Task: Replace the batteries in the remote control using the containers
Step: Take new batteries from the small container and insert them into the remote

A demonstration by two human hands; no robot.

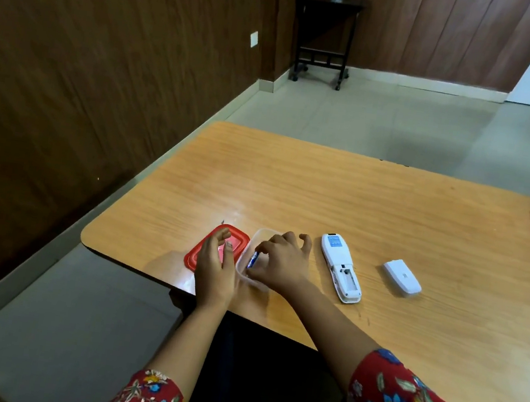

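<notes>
Risks, big to small:

Table: the work sits close to the near edge, so anything dropped or rolling can go to the floor.

Remote: face down just right of the hands, battery bay open and apparently empty. Nothing pins it, so pushing a cell in one-handed could skate it. Polarity marks are too small to read from here; a reversed cell is the obvious failure.

Clear container: light and open, between the red lid and the remote. The right hand is inside it and could tip or drag it on the way out.

Left hand: relaxed, fingers loose over the lid, gripping nothing (not clearly bracing the container either).

Battery cover: loose, well right of the remote, easy to knock with a sleeve.

Battery: blue, pinched by the right hand's fingertips inside the container. A thin pinch on a round cell could slip.
</notes>
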